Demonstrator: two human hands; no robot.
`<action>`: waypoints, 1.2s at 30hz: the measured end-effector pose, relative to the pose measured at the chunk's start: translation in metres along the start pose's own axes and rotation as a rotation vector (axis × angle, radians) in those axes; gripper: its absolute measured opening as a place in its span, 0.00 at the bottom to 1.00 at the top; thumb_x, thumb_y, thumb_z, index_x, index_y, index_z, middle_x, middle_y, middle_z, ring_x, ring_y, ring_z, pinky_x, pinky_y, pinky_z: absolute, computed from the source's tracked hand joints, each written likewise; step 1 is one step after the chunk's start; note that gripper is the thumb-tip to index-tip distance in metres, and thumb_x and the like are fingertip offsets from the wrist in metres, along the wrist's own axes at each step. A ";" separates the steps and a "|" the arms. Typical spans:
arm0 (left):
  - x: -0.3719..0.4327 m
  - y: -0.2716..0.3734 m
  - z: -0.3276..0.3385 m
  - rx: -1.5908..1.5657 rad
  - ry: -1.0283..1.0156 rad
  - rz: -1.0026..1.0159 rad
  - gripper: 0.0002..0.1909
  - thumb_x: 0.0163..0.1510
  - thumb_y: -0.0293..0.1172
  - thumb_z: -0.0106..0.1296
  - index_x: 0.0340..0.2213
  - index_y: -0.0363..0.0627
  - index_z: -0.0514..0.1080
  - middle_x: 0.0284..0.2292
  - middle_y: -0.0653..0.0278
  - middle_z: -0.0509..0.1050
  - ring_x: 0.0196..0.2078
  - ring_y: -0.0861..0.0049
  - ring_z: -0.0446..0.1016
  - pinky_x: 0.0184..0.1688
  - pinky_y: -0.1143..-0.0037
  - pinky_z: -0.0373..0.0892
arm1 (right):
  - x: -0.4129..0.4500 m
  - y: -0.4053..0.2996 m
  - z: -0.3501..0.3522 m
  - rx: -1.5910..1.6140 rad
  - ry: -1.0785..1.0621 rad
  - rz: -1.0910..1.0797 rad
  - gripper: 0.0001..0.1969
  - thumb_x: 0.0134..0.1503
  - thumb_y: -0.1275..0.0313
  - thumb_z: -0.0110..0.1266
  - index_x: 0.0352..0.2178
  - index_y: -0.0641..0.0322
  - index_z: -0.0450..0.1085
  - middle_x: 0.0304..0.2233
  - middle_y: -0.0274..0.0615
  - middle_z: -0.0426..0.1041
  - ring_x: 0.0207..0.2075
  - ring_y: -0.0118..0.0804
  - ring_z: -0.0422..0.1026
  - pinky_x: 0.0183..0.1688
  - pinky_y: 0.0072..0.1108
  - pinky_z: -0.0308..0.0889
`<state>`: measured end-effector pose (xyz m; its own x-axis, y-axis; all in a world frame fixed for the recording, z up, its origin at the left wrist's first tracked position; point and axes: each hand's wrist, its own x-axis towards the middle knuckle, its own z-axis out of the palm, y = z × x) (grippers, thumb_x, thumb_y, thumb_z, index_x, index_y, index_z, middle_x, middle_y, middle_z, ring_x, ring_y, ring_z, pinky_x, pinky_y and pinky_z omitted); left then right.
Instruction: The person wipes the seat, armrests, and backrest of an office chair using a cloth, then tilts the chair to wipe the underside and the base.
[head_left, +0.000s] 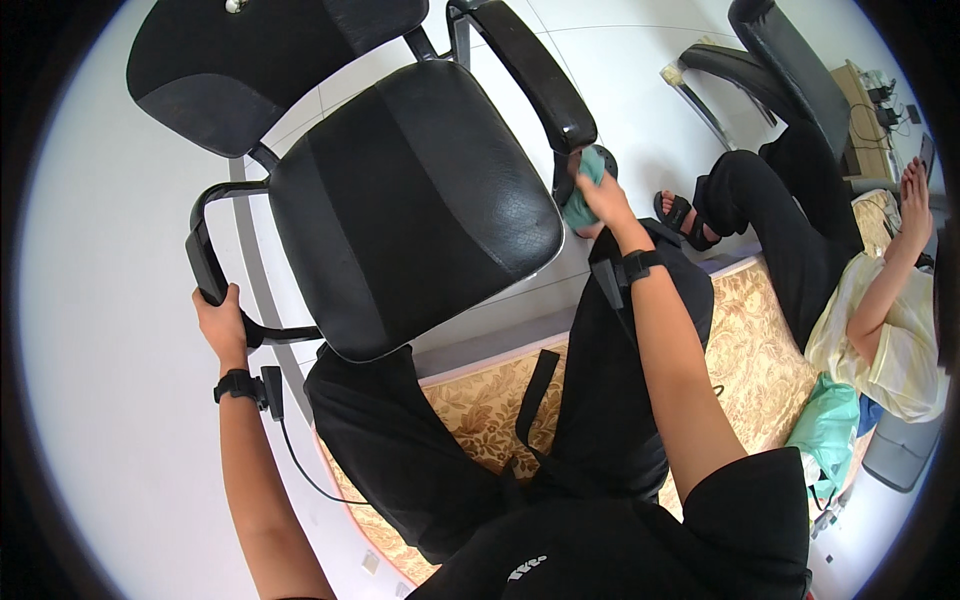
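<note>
Before my knees stands a black office chair (409, 202), its seat facing me and its backrest (225, 67) at the upper left. My left hand (223, 319) grips the front end of the chair's left-side armrest (204, 259). In my right hand (606, 201) is a green cloth (583, 202), bunched up beside the front end of the other armrest (529, 75). Part of the cloth lies against that armrest's support; whether it presses there is hard to tell. A strap with a small black device sits on each of my wrists.
I sit on a bed edge with a gold floral cover (472, 412). At the right another person (862, 322) sits with raised hands, near a second black chair (802, 75). A green bag (825, 420) lies beside that person. Tiled floor (622, 67) extends beyond the chair.
</note>
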<state>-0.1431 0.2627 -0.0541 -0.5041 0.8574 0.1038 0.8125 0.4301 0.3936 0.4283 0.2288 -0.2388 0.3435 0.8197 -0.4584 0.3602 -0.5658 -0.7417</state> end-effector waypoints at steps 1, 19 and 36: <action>-0.001 0.002 0.000 -0.003 -0.002 0.004 0.33 0.46 0.40 0.55 0.50 0.33 0.63 0.39 0.48 0.74 0.40 0.57 0.73 0.47 0.68 0.67 | -0.009 -0.019 -0.009 0.187 0.034 0.025 0.32 0.51 0.52 0.49 0.46 0.73 0.66 0.41 0.56 0.72 0.48 0.50 0.69 0.51 0.30 0.63; 0.000 0.004 0.002 0.012 0.013 0.040 0.33 0.46 0.40 0.55 0.51 0.33 0.62 0.42 0.46 0.73 0.44 0.56 0.73 0.49 0.68 0.65 | -0.065 -0.064 -0.053 -0.030 -0.284 -0.176 0.21 0.59 0.55 0.52 0.39 0.65 0.73 0.27 0.39 0.74 0.26 0.30 0.73 0.33 0.19 0.70; 0.004 0.000 0.003 0.023 0.004 0.040 0.33 0.46 0.41 0.56 0.51 0.33 0.63 0.43 0.47 0.73 0.45 0.56 0.72 0.50 0.68 0.65 | -0.045 -0.059 -0.039 0.065 -0.389 -0.164 0.19 0.59 0.59 0.53 0.35 0.67 0.75 0.28 0.42 0.76 0.30 0.32 0.73 0.36 0.23 0.68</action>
<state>-0.1445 0.2671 -0.0563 -0.4721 0.8730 0.1227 0.8387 0.4019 0.3675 0.4253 0.2214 -0.1553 -0.0714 0.8781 -0.4731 0.3231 -0.4284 -0.8438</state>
